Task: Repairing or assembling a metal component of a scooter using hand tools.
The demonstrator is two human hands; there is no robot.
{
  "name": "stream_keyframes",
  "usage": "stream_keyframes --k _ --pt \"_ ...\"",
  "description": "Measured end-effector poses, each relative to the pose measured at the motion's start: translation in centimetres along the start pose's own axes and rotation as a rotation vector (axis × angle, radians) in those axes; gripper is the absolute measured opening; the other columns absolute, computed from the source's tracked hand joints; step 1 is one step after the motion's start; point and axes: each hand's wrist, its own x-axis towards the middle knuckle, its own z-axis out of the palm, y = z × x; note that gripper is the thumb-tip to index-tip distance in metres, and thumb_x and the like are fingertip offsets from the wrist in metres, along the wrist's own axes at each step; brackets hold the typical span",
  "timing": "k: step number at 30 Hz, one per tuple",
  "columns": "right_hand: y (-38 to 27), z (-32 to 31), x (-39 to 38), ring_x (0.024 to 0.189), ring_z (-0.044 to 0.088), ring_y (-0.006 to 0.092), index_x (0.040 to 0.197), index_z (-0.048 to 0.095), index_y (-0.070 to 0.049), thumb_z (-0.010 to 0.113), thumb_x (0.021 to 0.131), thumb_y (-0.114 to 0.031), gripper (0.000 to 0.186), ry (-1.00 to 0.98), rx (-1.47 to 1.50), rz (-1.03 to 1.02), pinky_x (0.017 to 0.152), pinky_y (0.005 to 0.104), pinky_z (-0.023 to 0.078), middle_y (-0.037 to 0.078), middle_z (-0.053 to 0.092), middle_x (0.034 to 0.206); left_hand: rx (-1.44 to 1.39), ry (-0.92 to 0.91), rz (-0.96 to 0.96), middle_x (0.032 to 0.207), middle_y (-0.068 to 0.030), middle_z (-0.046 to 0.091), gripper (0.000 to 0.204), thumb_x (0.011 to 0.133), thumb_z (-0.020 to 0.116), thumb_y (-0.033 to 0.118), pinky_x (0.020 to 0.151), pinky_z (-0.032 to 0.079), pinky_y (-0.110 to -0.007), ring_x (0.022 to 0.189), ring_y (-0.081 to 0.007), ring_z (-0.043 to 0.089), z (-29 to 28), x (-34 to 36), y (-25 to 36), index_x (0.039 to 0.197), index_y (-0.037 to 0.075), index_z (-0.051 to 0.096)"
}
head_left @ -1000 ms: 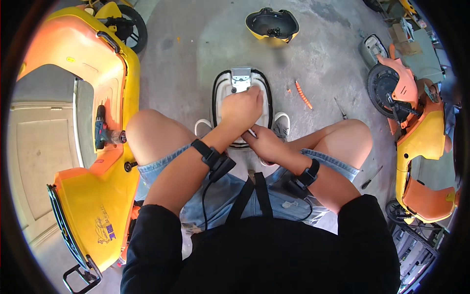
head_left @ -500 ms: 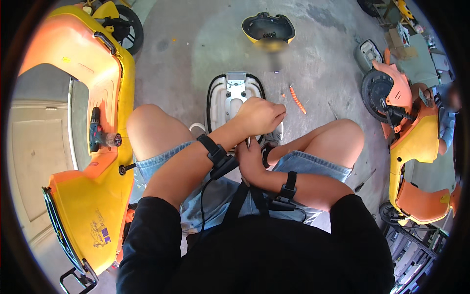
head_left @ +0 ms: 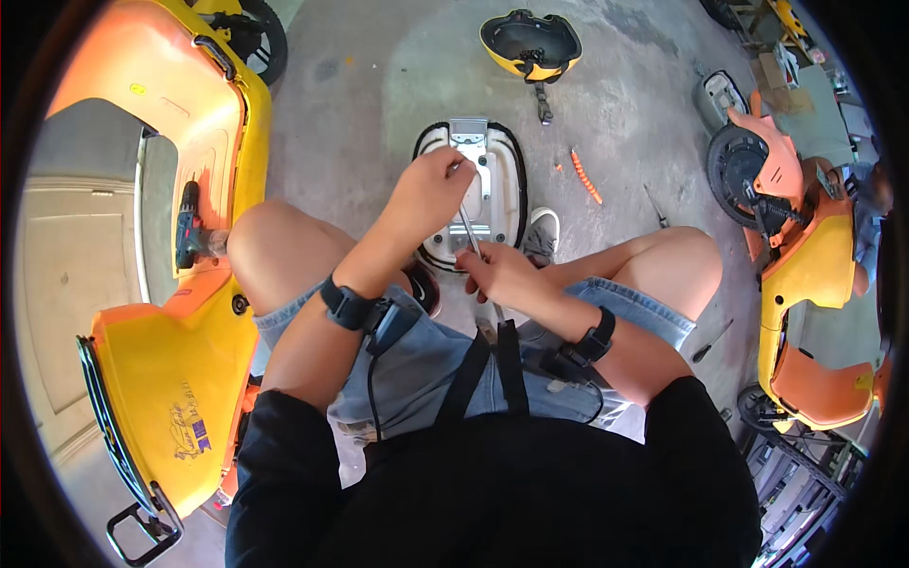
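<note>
In front of me on the floor a scooter seat point(head_left: 517, 180) lies underside up, white with a black rim and a metal bracket point(head_left: 468, 130) at its far end. Over its left side is my left hand point(head_left: 426, 197), closed around the upper end of a thin metal rod point(head_left: 467, 225); that end is hidden in the fist. My right hand point(head_left: 507, 276) grips the same rod lower down, near the seat's close edge. The rod slants between both hands, and its lower part shows below the right one.
A yellow-orange scooter body point(head_left: 166, 398) stands close on my left, with a cordless drill point(head_left: 189, 227) on it. Ahead lie a yellow helmet point(head_left: 532, 66) and an orange coiled piece point(head_left: 586, 177). Screwdrivers point(head_left: 655, 205) lie right. Another scooter point(head_left: 805, 284) and a person stand farther right.
My left hand has moved up and left, away from the right hand, uncovering the rod and more of the seat. The right hand has shifted slightly right. The whole view has shifted a little.
</note>
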Motion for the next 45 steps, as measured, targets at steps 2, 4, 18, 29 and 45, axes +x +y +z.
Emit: stream_keyframes --k 2,4,18,29,45 --pt "-3.0 -1.7 -1.4 0.059 0.062 0.0263 0.081 0.063 -0.001 0.045 0.094 -0.044 0.048 0.058 -0.414 -0.106 0.057 0.0369 0.047 0.015 0.063 0.065 0.057 -0.075 -0.039 0.068 -0.0094 0.059 0.026 0.087 0.058 0.024 0.060 0.044 -0.030 0.064 -0.0139 0.054 -0.7 -1.1 0.0 0.094 -0.001 0.063" --pt "-3.0 -2.2 -1.3 0.063 0.062 0.0326 0.082 0.064 -0.001 0.042 0.094 -0.045 0.050 0.147 -0.512 -0.113 0.061 0.0402 0.047 0.018 0.062 0.067 0.106 -0.137 -0.029 0.069 -0.0136 0.060 0.025 0.085 0.059 0.023 0.060 0.044 -0.034 0.063 -0.0211 0.057 -0.7 -1.7 0.0 0.094 0.000 0.063" --pt "-1.8 -5.2 -0.6 0.075 0.063 0.0386 0.084 0.065 0.002 0.056 0.082 -0.030 0.033 0.316 -0.395 -0.122 0.069 0.0435 0.049 0.023 0.063 0.074 0.401 -0.670 0.127 0.089 -0.0230 0.064 0.057 0.078 0.065 0.050 0.073 0.048 -0.041 0.084 -0.0344 0.064 2.5 -5.2 0.4 0.102 -0.001 0.061" --pt "-4.3 -5.2 -2.5 0.124 0.045 0.0302 0.114 0.058 -0.006 0.055 0.079 -0.006 0.035 0.606 -1.166 -0.780 0.100 0.0494 0.035 0.017 0.054 0.123 0.345 -0.650 0.018 0.081 -0.0259 0.064 0.048 0.079 0.061 0.040 0.073 0.049 -0.043 0.077 -0.0394 0.063 4.7 -6.6 1.1 0.087 -0.007 0.064" --pt "-2.8 -5.0 0.1 0.117 0.049 0.0229 0.067 0.068 -0.009 0.057 0.065 -0.009 0.011 0.384 -1.207 -0.905 0.111 0.0414 0.027 0.005 0.060 0.080 0.328 -0.772 -0.038 0.097 -0.0266 0.063 0.047 0.075 0.063 0.031 0.080 0.048 -0.042 0.091 -0.0387 0.061 5.0 -6.0 2.1 0.104 -0.006 0.059"
